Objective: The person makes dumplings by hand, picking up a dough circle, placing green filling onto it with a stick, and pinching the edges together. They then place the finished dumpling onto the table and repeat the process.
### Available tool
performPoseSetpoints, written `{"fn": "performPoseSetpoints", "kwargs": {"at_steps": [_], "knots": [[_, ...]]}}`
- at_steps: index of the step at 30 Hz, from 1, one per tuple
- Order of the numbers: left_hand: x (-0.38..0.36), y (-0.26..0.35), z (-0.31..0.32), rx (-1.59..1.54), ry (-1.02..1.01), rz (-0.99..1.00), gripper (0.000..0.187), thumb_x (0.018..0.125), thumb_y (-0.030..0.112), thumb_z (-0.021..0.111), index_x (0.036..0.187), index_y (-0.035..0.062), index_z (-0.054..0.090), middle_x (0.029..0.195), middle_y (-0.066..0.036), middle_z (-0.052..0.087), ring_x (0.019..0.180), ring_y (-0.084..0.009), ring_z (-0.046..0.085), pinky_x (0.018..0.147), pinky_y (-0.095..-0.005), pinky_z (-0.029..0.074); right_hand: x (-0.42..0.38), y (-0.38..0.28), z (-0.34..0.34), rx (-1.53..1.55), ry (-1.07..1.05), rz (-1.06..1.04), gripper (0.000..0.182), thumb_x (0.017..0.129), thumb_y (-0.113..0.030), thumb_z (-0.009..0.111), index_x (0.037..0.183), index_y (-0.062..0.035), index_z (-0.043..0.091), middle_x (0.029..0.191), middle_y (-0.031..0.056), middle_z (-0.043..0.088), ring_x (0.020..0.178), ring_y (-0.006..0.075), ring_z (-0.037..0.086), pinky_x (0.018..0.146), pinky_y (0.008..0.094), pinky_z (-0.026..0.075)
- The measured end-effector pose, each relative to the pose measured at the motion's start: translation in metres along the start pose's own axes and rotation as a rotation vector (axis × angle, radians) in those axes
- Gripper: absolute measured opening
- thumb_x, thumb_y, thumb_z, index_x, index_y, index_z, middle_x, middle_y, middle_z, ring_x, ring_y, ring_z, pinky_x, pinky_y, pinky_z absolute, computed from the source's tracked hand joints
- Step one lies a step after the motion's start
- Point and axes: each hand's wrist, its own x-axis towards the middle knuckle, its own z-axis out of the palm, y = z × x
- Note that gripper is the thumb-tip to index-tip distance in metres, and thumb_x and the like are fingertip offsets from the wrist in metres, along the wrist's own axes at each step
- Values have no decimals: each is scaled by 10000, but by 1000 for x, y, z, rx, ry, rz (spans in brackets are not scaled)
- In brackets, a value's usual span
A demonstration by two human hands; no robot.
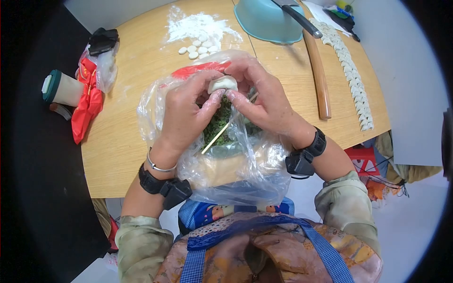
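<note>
A white dumpling [222,84] is pinched between the fingers and thumbs of both my hands. My left hand [188,106] closes on its left side and my right hand [262,96] on its right, with the thumbs meeting at the near edge. Flour whitens the thumbs. Beneath my hands is a chopped green filling [218,125], partly covered by my hands and a clear plastic bag [269,160]. A pale chopstick [215,139] leans out of the filling toward me.
Small dough rounds [193,49] lie beside spilled flour [198,27]. A teal basin [264,23] stands at the back, with a black-handled knife [304,22] on it. Right of it are a wooden rolling pin [317,75] and a row of dumplings [351,75]. A red bag [88,104] lies left.
</note>
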Motion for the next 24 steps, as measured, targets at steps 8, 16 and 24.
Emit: {"fn": "performPoseSetpoints", "kwargs": {"at_steps": [8, 16, 24], "knots": [[-1, -3, 0, -13, 32, 14, 251, 818, 2, 659, 1063, 0, 603, 873, -141, 706, 778, -212, 719, 670, -290, 559, 1, -6, 1, -130, -32, -66, 359, 802, -111, 670, 1127, -23, 546, 831, 125, 600, 680, 269, 605, 619, 359, 484], [-2, -1, 2, -79, -19, 28, 285, 842, 14, 630, 1111, -4, 538, 908, -160, 704, 778, -216, 710, 678, -294, 550, 3, -4, -3, -181, -37, -82, 293, 799, -104, 676, 1071, -50, 581, 884, 123, 635, 744, 284, 635, 650, 368, 496], [-3, 1, 1, -122, -39, -25, 239, 891, 9, 589, 1116, -9, 511, 931, -113, 664, 805, -140, 668, 694, -252, 525, 4, -3, -3, -164, -17, -62, 235, 793, -106, 692, 1001, -46, 600, 854, 116, 632, 711, 270, 632, 631, 353, 498]]}}
